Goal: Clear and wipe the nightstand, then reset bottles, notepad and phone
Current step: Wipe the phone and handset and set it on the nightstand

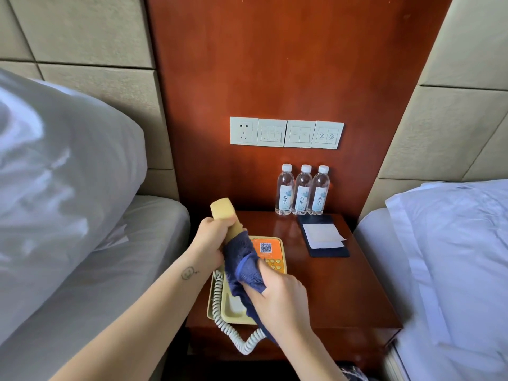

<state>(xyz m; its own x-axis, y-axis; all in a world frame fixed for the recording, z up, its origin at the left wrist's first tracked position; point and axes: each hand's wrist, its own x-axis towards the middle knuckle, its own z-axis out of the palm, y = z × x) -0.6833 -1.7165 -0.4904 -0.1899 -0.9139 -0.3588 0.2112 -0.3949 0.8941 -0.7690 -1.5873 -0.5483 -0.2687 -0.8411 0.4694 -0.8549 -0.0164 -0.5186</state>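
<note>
**Handset Wiped Before the Phone Was Reset**

We had the handset (223,213) lifted clear of the phone (270,253). Our left grip (213,237) was curled round its middle and held it tilted above the left rear of the surface (346,292). Our right grip (277,295) was bunched round a dark blue cloth (240,261) and pinched it against the lower part of the handset. The coiled cord (220,309) ran down beside the phone and looped past the front edge of the surface. Where it joined the handset was hidden by the cloth.

The phone sat on the left half of the surface, its cradle bare. Three water bottles (302,191) stood upright in a close row at the back, against the wooden panel. The notepad (323,237) lay just in front of them on a dark folder.

We judged the step in hand to be the wipe of the phone itself, late in the job, since the bottles and notepad looked already set in place. As we read it, the next move called for drawing the cloth along the rest of the handset. After that the handset had to be lowered squarely into the cradle, with care that the cord neither snagged nor dragged the phone askew.
</note>
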